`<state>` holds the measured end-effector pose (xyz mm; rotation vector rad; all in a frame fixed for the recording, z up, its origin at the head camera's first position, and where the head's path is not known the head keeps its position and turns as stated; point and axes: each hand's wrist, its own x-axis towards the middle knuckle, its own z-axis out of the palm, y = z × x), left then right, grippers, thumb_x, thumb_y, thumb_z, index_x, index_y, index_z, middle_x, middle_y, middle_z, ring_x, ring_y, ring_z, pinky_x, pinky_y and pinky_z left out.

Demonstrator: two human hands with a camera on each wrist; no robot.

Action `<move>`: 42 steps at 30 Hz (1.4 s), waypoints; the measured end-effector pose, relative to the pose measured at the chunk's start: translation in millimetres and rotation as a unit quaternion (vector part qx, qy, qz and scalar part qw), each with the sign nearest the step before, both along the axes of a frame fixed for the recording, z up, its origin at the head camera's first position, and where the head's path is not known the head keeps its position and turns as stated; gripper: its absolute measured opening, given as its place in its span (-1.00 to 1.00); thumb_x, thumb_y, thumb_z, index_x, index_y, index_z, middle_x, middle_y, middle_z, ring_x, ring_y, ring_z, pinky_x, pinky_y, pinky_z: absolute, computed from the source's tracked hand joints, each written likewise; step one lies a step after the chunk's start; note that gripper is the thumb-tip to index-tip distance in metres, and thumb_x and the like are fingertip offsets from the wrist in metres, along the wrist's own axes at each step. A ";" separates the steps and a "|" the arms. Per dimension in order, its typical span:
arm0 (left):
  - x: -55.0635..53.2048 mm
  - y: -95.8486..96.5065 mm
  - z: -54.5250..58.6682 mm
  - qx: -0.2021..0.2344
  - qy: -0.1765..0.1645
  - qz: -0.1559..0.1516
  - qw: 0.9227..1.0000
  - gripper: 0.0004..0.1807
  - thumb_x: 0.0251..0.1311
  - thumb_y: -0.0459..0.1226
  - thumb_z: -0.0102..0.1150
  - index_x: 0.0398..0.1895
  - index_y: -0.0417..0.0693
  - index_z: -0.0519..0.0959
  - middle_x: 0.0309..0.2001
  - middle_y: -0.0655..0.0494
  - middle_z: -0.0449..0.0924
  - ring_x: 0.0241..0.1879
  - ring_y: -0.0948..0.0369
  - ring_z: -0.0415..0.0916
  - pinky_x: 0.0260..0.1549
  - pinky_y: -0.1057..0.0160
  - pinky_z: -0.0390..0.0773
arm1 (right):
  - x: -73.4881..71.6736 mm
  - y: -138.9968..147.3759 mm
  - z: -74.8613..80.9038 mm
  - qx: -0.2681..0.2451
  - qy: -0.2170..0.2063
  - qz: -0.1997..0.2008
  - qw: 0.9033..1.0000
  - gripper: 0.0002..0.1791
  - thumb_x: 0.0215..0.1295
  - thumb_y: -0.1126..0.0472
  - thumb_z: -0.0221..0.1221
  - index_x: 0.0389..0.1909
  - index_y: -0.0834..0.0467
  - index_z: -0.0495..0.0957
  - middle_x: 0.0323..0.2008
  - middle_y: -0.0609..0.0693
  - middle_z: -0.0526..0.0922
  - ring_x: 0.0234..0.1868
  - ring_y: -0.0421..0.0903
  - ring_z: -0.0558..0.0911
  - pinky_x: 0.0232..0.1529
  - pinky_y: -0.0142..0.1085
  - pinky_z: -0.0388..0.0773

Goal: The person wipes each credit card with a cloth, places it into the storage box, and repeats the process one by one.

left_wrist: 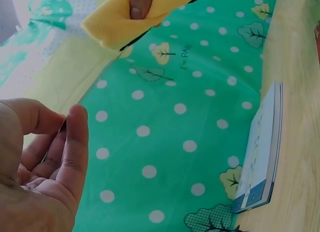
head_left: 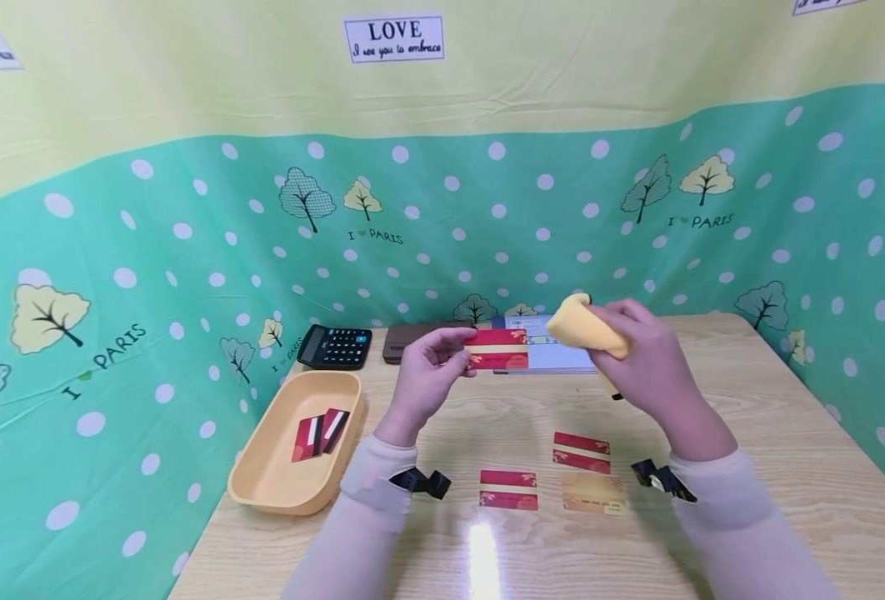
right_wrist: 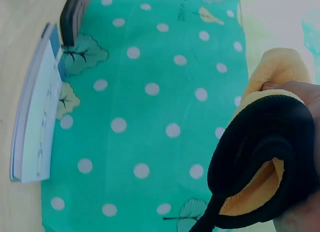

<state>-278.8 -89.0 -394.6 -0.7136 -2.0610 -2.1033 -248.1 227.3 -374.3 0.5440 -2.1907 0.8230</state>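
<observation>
My left hand (head_left: 433,371) pinches a red card (head_left: 498,349) with a pale gold stripe by its left edge, raised above the table. In the left wrist view only a thin dark sliver of it shows between thumb and finger. To the right, my right hand (head_left: 648,358) grips a bunched yellow cloth (head_left: 588,327) with black edging, apart from the card. The right wrist view shows the cloth (right_wrist: 280,67) folded in the hand. Below on the table lie two more red striped cards, one left (head_left: 508,490) and one right (head_left: 581,452), and a gold card (head_left: 593,494).
An orange tray (head_left: 262,483) at the left holds two red cards (head_left: 308,438) with dark stripes. Along the back stand a black calculator (head_left: 335,347), a brown wallet-like item (head_left: 405,340) and a light blue book (head_left: 555,358). A polka-dot curtain (head_left: 442,225) hangs behind.
</observation>
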 end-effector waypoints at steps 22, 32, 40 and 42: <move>-3.5 0.0 -0.5 0.046 -0.005 0.036 0.998 -0.83 0.43 -0.40 0.27 -0.06 -0.38 0.64 -0.13 -0.04 0.62 -0.26 0.15 0.63 -0.23 0.25 0.79 | 1.0 16.2 7.4 -0.026 0.017 -0.006 0.999 -0.40 0.05 0.51 0.48 0.19 0.21 0.70 -0.14 0.07 0.64 -0.24 -0.11 0.52 -0.29 -0.44 0.40; -5.8 1.4 -3.2 0.081 -0.011 0.005 0.997 -0.58 0.39 -0.55 0.19 0.29 -0.29 0.49 -0.12 -0.11 0.53 -0.23 0.12 0.61 -0.29 0.27 0.79 | 0.6 16.4 5.7 -0.026 0.019 -0.003 0.999 -0.41 0.05 0.50 0.48 0.18 0.21 0.70 -0.15 0.07 0.64 -0.25 -0.12 0.51 -0.29 -0.43 0.41; -5.5 2.6 -4.2 0.072 -0.019 0.002 0.997 -0.60 0.38 -0.58 0.18 0.25 -0.23 0.55 -0.06 -0.16 0.56 -0.16 0.05 0.64 -0.19 0.18 0.82 | -0.4 13.3 4.4 -0.036 0.024 0.004 0.999 -0.41 0.04 0.51 0.48 0.17 0.20 0.71 -0.15 0.07 0.65 -0.25 -0.12 0.52 -0.30 -0.44 0.41; -5.7 3.0 -4.3 0.069 -0.019 -0.002 0.997 -0.59 0.39 -0.59 0.15 0.24 -0.21 0.57 -0.04 -0.18 0.57 -0.14 0.04 0.65 -0.15 0.14 0.82 | -1.1 11.4 4.4 -0.039 0.026 0.009 0.999 -0.41 0.04 0.51 0.48 0.17 0.20 0.71 -0.15 0.07 0.65 -0.25 -0.13 0.52 -0.30 -0.45 0.42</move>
